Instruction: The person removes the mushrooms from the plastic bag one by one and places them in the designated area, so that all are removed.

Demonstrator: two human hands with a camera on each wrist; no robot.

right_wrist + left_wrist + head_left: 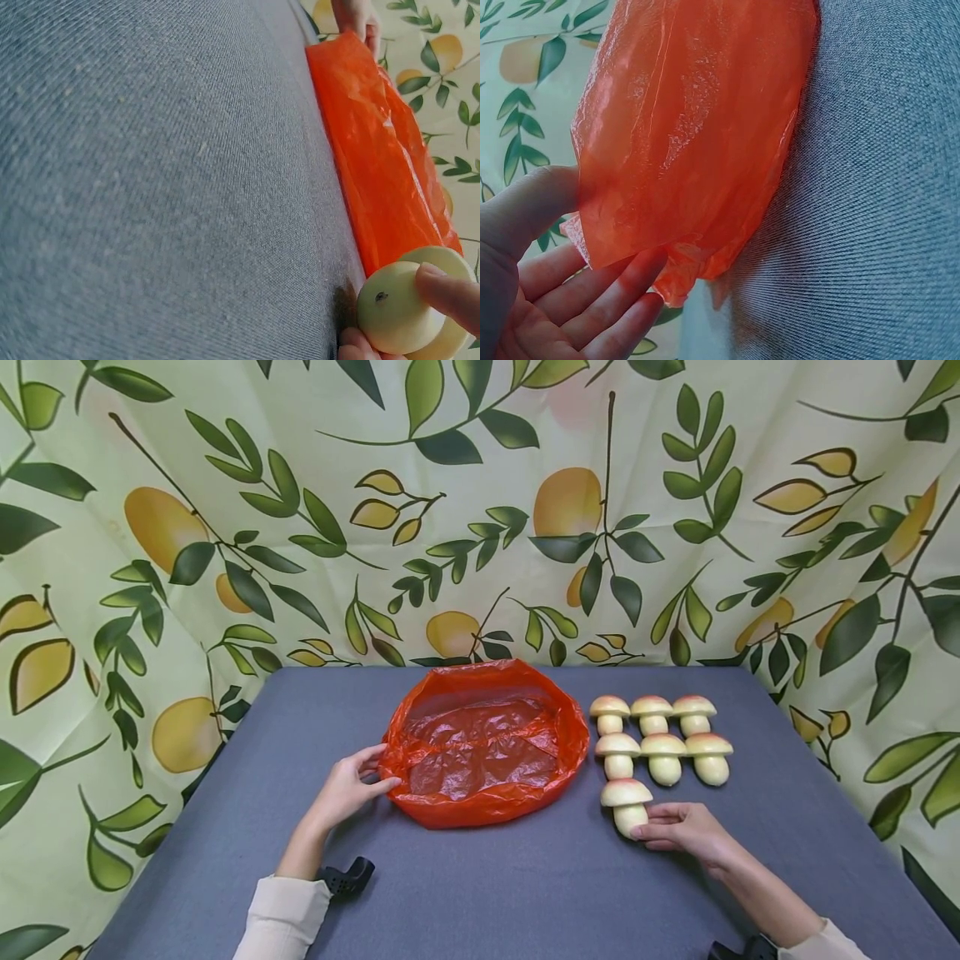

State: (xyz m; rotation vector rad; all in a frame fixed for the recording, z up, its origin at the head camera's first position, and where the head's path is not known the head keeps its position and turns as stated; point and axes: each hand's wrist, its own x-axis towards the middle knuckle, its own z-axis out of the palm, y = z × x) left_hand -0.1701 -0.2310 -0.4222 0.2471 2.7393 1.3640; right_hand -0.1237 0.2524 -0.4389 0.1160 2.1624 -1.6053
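Note:
A red plastic bag (480, 810) sits on the table with its wide mouth facing up. My left hand (352, 789) holds the bag's left rim between thumb and fingers; in the left wrist view the fingertips show through the thin red film (697, 135). To the right of the bag, my right hand (686, 835) pinches the pale stem of a model mushroom (626, 797) with a reddish cap. From the right wrist view, the thumb lies on the round stem end of that mushroom (397, 307). Whether it touches the table is unclear.
Behind the held mushroom stand two rows of three similar mushrooms, a nearer row (663, 760) and a farther row (652, 714). A grey-blue cloth covers the table (480, 893). A leaf-and-fruit patterned curtain (480, 527) rises along the back and sides.

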